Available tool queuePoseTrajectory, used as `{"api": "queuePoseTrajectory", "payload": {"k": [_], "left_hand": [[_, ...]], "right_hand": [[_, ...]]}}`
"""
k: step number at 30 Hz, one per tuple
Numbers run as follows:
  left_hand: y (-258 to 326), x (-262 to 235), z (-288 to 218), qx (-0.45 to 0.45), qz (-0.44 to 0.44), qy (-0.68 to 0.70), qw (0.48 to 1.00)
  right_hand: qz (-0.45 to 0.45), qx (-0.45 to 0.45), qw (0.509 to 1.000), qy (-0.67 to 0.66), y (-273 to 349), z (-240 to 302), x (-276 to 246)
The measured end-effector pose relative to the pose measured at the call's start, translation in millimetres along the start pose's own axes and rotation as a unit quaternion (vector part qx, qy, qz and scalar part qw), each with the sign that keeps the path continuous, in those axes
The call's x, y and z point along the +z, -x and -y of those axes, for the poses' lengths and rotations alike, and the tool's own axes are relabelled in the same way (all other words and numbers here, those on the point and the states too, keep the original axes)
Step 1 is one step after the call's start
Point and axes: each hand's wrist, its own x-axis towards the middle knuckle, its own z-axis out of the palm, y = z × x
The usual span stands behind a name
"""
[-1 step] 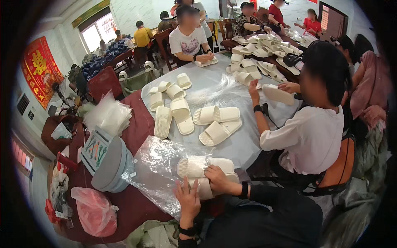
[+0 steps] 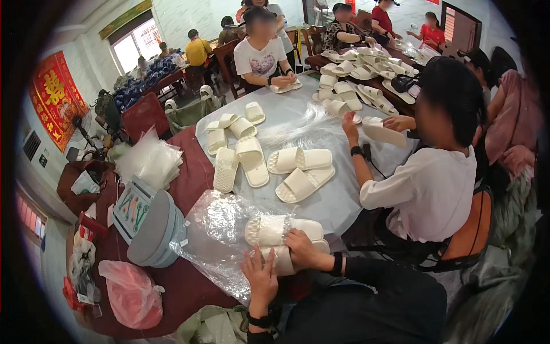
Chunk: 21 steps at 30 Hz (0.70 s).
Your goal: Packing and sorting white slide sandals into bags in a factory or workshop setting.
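Close in front of me lies a pair of cream slippers, toes to the left, partly inside a clear plastic bag (image 2: pixel 212 226). The far slipper (image 2: pixel 306 228) lies beside the near slipper (image 2: pixel 283 261). My right hand (image 2: pixel 303 249) is closed over the near slipper, fingertips at its strap and the bag's edge; its palm side is hidden. With fingers stretched out and apart, my left hand (image 2: pixel 260 278) rests on the bag by that slipper's toe, holding nothing. Further off on the grey sheet (image 2: pixel 229 117) lie more cream slippers (image 2: pixel 252 160), some in pairs.
To the left stand a grey-blue machine (image 2: pixel 152 221) with a control panel, a stack of clear bags (image 2: pixel 150 160) and a pink plastic bag (image 2: pixel 130 293). At right a co-worker (image 2: pixel 421 178) handles a slipper (image 2: pixel 384 132). A slipper heap (image 2: pixel 366 63) lies at the back.
The slippers under my hands have shifted very slightly to the left. My hands keep nearly the same pose. The co-worker at right has moved their hands slightly.
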Motion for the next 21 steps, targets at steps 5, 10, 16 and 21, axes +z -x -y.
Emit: {"api": "queuePoseTrajectory", "payload": {"k": [5, 10, 16, 21], "left_hand": [[-0.4, -10.0, -10.3, 0.006, 0.012, 0.008, 1.000], [2.8, -7.6, -15.1, 0.003, 0.023, 0.031, 0.999], [1.6, -10.4, -19.8, 0.049, 0.031, 0.106, 0.993], [-4.7, -8.8, -22.2, 0.093, 0.044, 0.123, 0.987]], "right_hand": [[-0.043, 0.049, 0.998, 0.006, 4.8, -11.2, 17.1], [-0.094, 0.031, 0.995, 0.010, -2.5, -1.8, 14.8], [-0.087, 0.047, 0.993, -0.064, -3.0, -7.7, 31.4], [0.012, 0.197, 0.977, -0.081, -20.2, -6.3, 22.3]]}}
